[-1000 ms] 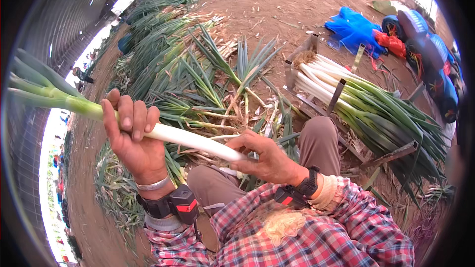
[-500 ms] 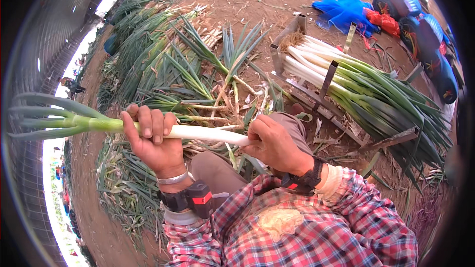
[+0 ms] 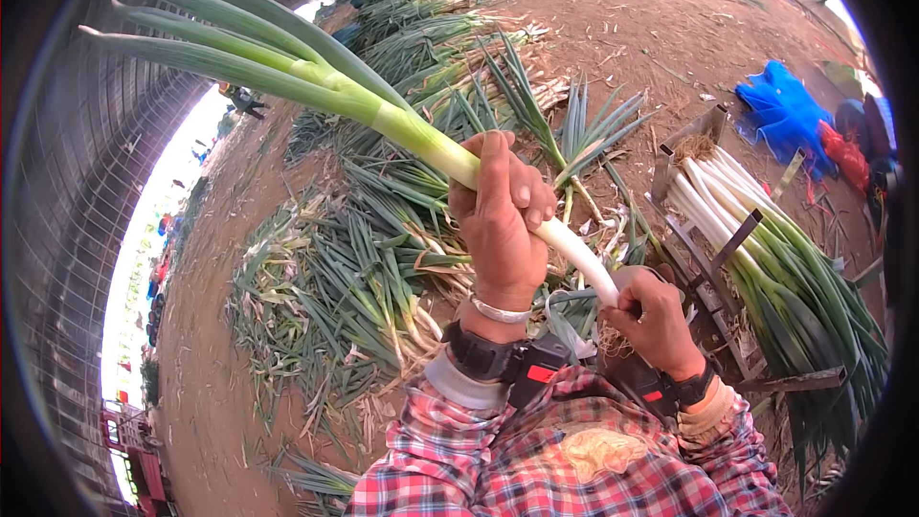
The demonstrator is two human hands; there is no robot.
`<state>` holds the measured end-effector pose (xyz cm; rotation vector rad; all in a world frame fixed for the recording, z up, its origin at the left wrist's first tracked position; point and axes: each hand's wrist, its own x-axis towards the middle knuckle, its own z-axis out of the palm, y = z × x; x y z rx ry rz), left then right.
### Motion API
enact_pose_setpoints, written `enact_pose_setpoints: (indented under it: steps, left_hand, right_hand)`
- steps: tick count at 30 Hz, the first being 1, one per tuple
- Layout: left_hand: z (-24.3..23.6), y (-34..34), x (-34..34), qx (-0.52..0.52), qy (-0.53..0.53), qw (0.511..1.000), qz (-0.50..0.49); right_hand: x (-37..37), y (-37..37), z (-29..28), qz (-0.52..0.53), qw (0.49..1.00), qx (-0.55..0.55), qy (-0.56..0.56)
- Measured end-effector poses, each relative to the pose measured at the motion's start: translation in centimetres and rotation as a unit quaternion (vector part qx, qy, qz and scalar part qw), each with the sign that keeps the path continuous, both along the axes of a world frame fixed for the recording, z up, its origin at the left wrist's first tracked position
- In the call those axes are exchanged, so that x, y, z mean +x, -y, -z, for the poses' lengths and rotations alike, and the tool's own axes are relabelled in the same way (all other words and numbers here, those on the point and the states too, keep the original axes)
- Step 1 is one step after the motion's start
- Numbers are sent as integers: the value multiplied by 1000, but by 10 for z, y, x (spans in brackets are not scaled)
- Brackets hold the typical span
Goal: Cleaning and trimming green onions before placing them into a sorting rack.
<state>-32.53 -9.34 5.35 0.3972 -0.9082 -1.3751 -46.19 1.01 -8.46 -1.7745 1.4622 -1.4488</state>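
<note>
1. Left of the left hand (image 3: pixel 503 215), a pile of green onions (image 3: pixel 354 268) lies on the floor (image 3: pixel 206 345).
2. The left hand wraps around one long green onion (image 3: pixel 436 144), its leaves fanning up and left of that hand.
3. The right hand (image 3: pixel 656 318), lower and rightward, pinches the onion's white end; the shaft curves between both hands.
4. Right of the right hand, a bundle of white-stemmed onions (image 3: pixel 780 268) lies in a metal rack (image 3: pixel 738 236).
5. Well beyond that hand, to its right, lies blue netting (image 3: pixel 783 113).

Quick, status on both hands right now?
Left hand: closed around the green onion, mid-stalk.
Right hand: closed, fingers pinching at its white lower end.
</note>
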Motion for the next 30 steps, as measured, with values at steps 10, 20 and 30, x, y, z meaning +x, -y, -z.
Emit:
enact_pose_setpoints:
  steps: [10,20,30]
  left_hand:
    - [9,8,-4,10,30,992,-122]
    - [2,62,129,-72,-62,993,75]
    - [20,31,98,-93,-133,972,170]
  right_hand:
    - [-7,-15,11,15,987,-137,84]
    - [-119,-89,86,79,906,379,-171]
    - [-13,-10,13,75,997,-18,14]
